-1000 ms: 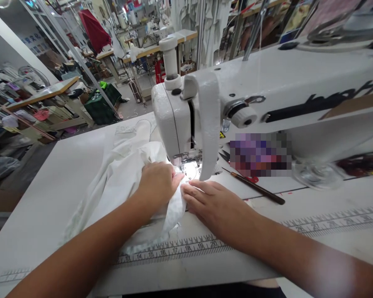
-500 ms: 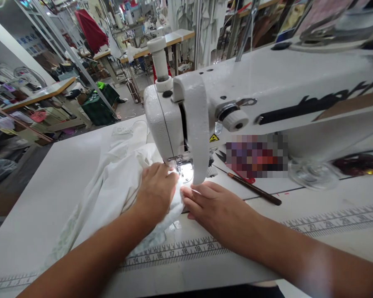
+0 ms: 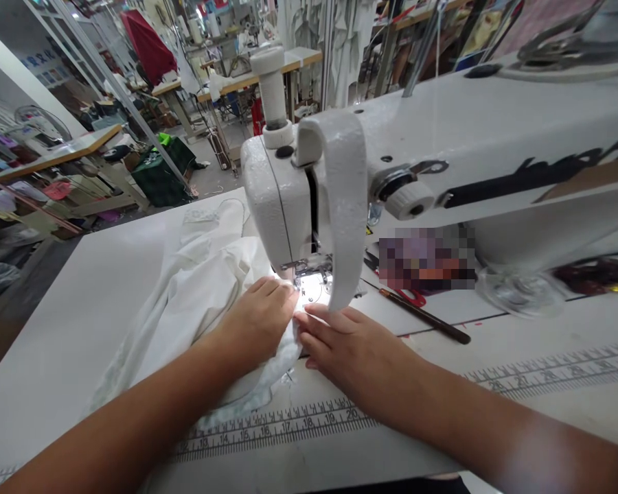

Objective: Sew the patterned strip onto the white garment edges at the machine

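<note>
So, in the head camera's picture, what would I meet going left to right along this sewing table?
White cloth → left hand → right hand → brown-handled tool → clear round plastic piece.

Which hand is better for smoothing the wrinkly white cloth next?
Probably the left hand: it rests on the white cloth, with most of the folds on its side. The right hand is only at the cloth's edge, under the sewing machine.

The left hand [image 3: 260, 319] lies flatter than a second ago, and the white cloth strip [image 3: 287, 348] beside it curves more.
</note>
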A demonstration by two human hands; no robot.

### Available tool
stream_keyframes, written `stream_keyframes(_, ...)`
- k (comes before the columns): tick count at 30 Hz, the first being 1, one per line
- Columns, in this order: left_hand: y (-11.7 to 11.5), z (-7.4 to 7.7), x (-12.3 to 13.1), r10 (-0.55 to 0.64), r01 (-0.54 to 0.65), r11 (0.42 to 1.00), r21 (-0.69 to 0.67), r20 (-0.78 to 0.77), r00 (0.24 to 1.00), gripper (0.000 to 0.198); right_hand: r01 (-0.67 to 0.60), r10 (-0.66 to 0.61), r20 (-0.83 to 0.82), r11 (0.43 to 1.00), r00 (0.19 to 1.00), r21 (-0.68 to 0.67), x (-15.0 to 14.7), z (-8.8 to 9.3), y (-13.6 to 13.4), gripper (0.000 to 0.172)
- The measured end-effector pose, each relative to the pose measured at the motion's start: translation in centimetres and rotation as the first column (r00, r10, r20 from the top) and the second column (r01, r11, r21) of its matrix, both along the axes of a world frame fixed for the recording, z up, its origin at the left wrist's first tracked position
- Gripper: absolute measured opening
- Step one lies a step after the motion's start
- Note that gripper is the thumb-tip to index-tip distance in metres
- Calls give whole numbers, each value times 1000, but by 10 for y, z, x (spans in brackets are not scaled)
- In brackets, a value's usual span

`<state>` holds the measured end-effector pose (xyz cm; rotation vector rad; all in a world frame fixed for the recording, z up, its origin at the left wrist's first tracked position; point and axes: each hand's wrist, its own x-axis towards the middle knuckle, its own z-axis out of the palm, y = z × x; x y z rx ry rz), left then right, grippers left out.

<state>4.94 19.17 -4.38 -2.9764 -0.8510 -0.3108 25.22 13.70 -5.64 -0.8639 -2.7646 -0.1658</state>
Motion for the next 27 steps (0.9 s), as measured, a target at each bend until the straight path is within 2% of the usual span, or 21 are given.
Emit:
stream_keyframes(7, -6, -5, 7, 127, -126, 992, 10, -61, 990, 17, 45, -46, -24, 998, 999, -40, -1, 4, -4, 23)
stream_keyframes(11, -17, -5, 17, 193, -190, 977, 97, -22, 981, 19, 49, -54, -50, 995, 997, -82, 4, 9, -6, 21)
stream_keyframes(17, -29, -7, 30, 253, -239, 948, 210, -43, 967, 20, 52, -61, -101, 995, 993, -88, 11, 11, -6, 20)
stream_keyframes(27, -22, -10, 28, 227, -240, 953, 182, 92, 970, 23, 53, -65, -107, 992, 992, -117, 8, 11, -1, 17)
